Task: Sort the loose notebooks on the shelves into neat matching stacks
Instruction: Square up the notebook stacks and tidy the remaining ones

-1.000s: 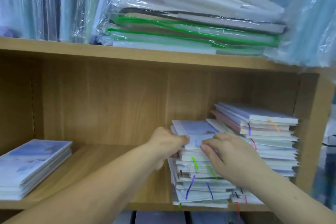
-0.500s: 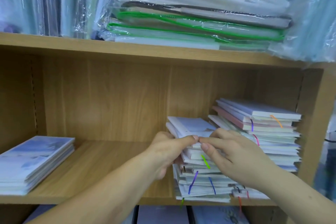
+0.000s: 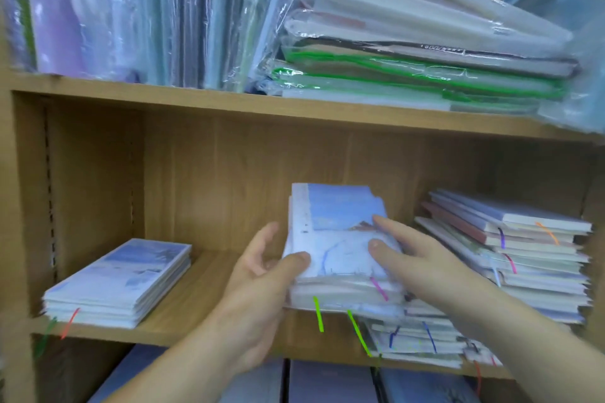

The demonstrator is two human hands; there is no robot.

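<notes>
Gripping the notebooks (image 3: 337,229) between left hand (image 3: 262,275) and right hand (image 3: 415,258), long side pointing away; matching pile (image 3: 121,281) sitting leftward, nearer left hand.

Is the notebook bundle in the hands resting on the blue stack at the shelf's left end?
No, the left hand and right hand hold the notebook bundle over the middle pile, apart from the blue stack.

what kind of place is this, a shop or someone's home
Probably a stationery shop or its stockroom. The wooden shelf carries plastic-wrapped notebooks above and ribboned notebook stacks below, many alike; the left hand and right hand hold a notebook bundle.
</notes>
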